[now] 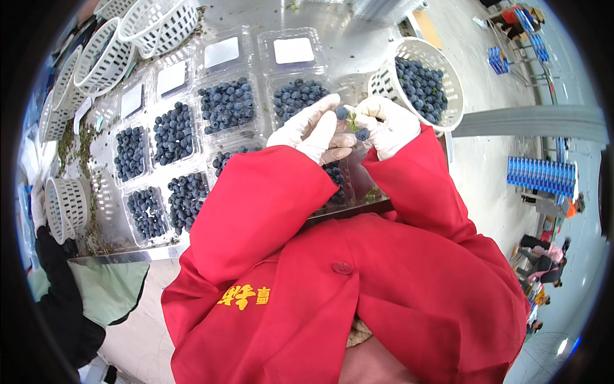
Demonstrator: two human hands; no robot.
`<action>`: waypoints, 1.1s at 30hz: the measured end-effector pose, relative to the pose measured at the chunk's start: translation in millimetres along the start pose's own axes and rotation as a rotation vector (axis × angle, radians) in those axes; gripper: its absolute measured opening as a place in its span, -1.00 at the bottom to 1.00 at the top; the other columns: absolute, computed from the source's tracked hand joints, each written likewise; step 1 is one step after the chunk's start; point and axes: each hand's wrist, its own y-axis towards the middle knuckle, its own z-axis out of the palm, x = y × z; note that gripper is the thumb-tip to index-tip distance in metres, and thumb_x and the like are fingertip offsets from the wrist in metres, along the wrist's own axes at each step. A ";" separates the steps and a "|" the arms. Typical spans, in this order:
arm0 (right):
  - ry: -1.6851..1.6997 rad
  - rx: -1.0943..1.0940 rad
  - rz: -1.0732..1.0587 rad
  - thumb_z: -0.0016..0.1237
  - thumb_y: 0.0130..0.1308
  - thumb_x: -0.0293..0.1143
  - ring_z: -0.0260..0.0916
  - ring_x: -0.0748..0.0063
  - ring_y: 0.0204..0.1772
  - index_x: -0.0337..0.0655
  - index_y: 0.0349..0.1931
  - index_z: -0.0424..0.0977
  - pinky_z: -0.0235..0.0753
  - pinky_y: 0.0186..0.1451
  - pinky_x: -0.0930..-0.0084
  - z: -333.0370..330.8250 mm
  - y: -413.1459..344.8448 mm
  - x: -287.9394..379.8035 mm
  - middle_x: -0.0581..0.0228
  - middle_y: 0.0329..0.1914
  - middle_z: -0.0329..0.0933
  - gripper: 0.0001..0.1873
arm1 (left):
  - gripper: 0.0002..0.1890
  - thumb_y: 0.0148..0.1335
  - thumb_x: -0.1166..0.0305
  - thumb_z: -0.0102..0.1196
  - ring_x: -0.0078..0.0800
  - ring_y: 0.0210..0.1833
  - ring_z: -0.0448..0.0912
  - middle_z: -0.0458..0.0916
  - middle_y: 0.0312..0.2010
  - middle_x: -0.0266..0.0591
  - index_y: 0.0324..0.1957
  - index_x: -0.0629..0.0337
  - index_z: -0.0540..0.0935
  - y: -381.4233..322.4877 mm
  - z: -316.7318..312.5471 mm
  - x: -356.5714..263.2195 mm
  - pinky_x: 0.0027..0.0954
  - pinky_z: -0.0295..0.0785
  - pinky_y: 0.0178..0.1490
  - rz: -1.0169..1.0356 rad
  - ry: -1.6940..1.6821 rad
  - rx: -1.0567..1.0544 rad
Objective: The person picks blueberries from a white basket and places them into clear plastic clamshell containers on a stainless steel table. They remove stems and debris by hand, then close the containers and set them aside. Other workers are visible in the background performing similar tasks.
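Both my hands wear white gloves and meet above the table's front part. My left hand (314, 128) has its fingers apart around a blueberry (341, 113); whether it grips the berry I cannot tell. My right hand (387, 124) pinches a small green blueberry sprig (352, 122), with another blueberry (362, 134) close to its fingertips. Beyond and to the left of my hands stand opened clear plastic clamshells filled with blueberries (227, 104), some with a white pad in the lid. A white basket of blueberries (421, 89) tilts just right of my right hand.
Several white plastic baskets (156, 26) crowd the far left of the metal table (331, 19). Plant debris (86, 144) lies near them. At the left edge a co-worker's gloved hand (38, 204) touches another basket (67, 209). Blue stacked boxes (541, 176) and people are off to the right.
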 end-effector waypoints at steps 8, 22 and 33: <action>0.441 0.075 0.275 -0.10 0.13 -0.36 0.26 0.66 -0.65 -0.30 -0.37 0.38 0.27 -0.60 0.75 -29.2 -50.3 -3.4 0.32 -0.56 0.42 -0.82 | -0.77 0.09 0.46 -0.06 -0.63 -0.43 0.45 0.54 -0.41 -0.25 -0.17 0.25 0.50 -6.8 19.7 18.7 -0.60 0.35 -0.29 0.299 0.462 0.314; 0.450 0.161 0.388 -0.07 0.12 -0.33 0.35 0.61 -0.57 -0.32 -0.37 0.40 0.36 -0.58 0.70 -71.2 -79.5 -11.6 0.27 -0.50 0.47 -0.79 | -0.76 0.07 0.48 0.02 -0.54 -0.40 0.47 0.51 -0.38 -0.14 -0.16 0.25 0.49 -4.0 40.2 61.0 -0.58 0.36 -0.28 0.443 0.407 0.551; 0.457 0.321 0.398 -0.01 0.06 -0.39 0.44 0.52 -0.51 -0.35 -0.39 0.40 0.44 -0.49 0.64 -91.8 -74.7 -39.0 0.21 -0.55 0.48 -0.80 | -0.74 0.05 0.46 0.04 -0.44 -0.37 0.49 0.41 -0.34 -0.22 -0.16 0.08 0.47 -19.2 65.3 81.3 -0.53 0.39 -0.37 0.861 1.178 0.167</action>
